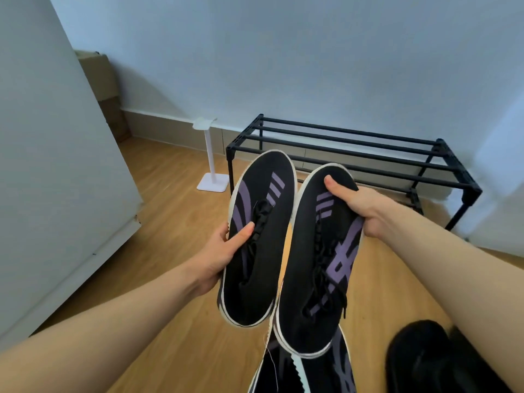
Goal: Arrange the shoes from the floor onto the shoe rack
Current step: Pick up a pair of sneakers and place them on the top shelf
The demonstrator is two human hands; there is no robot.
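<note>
L hand [219,258] & R hand [365,208] fingers each clamp a sneaker, toes near rack [354,157] front edge.

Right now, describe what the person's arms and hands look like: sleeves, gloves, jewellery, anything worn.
Both forearms are bare up to the picture's edge, so no sleeves show. The left hand and right hand wear no gloves. No watch, bracelet or ring is visible on the wrists or fingers that show. Most fingers are hidden, so rings there cannot be ruled out.
</note>
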